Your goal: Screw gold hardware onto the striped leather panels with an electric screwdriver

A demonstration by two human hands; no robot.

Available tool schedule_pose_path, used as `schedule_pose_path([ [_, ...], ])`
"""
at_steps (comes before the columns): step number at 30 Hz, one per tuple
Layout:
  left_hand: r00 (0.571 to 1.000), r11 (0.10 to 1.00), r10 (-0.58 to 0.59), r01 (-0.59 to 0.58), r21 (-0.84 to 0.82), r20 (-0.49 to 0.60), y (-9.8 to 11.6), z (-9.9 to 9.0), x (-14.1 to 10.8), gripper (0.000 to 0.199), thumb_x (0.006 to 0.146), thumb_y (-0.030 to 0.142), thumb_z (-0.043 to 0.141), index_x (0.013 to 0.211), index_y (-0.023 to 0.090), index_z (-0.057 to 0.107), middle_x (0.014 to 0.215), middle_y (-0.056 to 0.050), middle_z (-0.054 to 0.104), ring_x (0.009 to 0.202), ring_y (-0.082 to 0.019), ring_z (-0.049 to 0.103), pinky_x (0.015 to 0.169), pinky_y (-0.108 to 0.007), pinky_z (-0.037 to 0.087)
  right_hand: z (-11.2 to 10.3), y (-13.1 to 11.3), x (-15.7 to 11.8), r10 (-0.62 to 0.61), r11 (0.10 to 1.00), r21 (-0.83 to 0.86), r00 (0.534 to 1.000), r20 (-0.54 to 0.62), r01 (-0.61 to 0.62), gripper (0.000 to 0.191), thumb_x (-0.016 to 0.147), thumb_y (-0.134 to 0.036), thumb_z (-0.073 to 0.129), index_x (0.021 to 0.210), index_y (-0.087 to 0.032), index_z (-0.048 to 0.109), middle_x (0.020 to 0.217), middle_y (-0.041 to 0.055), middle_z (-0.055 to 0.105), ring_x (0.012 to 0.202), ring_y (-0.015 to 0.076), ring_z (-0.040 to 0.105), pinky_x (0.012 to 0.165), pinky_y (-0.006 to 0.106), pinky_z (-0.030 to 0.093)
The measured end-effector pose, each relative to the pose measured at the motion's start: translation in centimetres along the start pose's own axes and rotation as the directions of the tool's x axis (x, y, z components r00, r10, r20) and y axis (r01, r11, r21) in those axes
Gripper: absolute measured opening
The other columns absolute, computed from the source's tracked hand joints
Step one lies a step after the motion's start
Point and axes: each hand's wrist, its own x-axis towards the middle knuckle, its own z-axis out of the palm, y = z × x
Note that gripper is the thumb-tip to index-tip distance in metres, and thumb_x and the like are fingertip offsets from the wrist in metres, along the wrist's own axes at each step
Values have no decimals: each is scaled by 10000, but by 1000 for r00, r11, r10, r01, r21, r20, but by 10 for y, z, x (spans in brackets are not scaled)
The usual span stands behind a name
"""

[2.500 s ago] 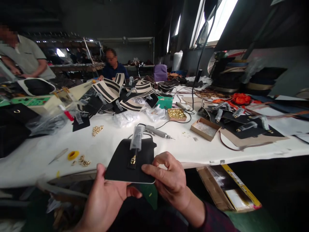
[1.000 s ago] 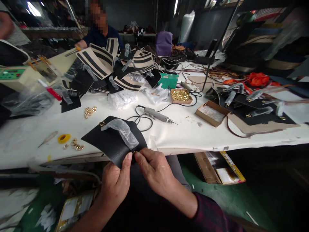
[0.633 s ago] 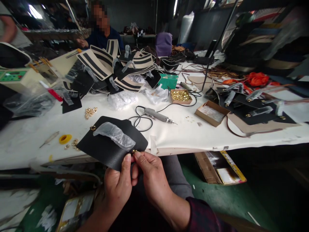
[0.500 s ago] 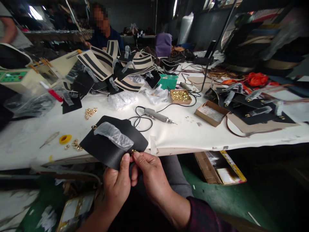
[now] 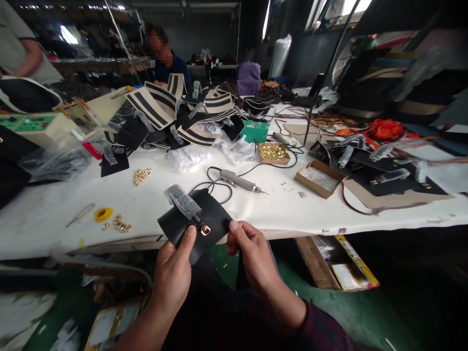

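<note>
A black leather panel [image 5: 215, 214] is held tilted above the table's front edge. My left hand [image 5: 175, 268] is closed on its lower left side, thumb on top. My right hand [image 5: 252, 246] pinches the panel's right corner. Across the panel runs a handle wrapped in clear plastic [image 5: 185, 202], with a gold ring fitting [image 5: 205, 229] at its near end. The handle's far end is hidden under the plastic. Behind the panel lies a grey electric screwdriver [image 5: 241, 181] with its black cord. Gold rings [image 5: 122, 224] and a yellow tape roll [image 5: 103, 214] sit to the left.
Striped and black panels [image 5: 157, 105] are heaped at the back left. A box of gold hardware [image 5: 273, 152] and a cardboard tray [image 5: 320, 176] stand mid-table. Black panels with wrapped handles [image 5: 387, 168] lie at right. A carton [image 5: 336, 263] is on the floor. A co-worker [image 5: 170, 61] sits opposite.
The panel has been turned and tilted up, bringing the gold fitting toward its middle in view. My right hand has moved from the fitting to the right corner. The camera view has shifted slightly.
</note>
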Motion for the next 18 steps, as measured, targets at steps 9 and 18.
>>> schedule_pose_path([
  [9, 964, 975, -92, 138, -173, 251, 7, -3, -11, 564, 820, 573, 832, 1204, 163, 796, 1149, -127, 823, 1116, -361, 753, 963, -417, 593, 8, -18, 1, 83, 988, 116, 980, 179, -105, 450, 788, -577, 866, 904, -168, 720, 772, 38, 695, 658, 183, 607, 641, 304, 507],
  [18, 941, 728, -275, 338, -597, 198, 14, -20, 18, 524, 870, 500, 802, 1276, 173, 751, 1186, -131, 812, 1196, -342, 738, 1126, -491, 525, -18, -4, -5, 150, 979, -188, 895, 421, -76, 405, 821, -572, 834, 833, -173, 772, 834, 62, 730, 768, 231, 652, 710, 324, 522],
])
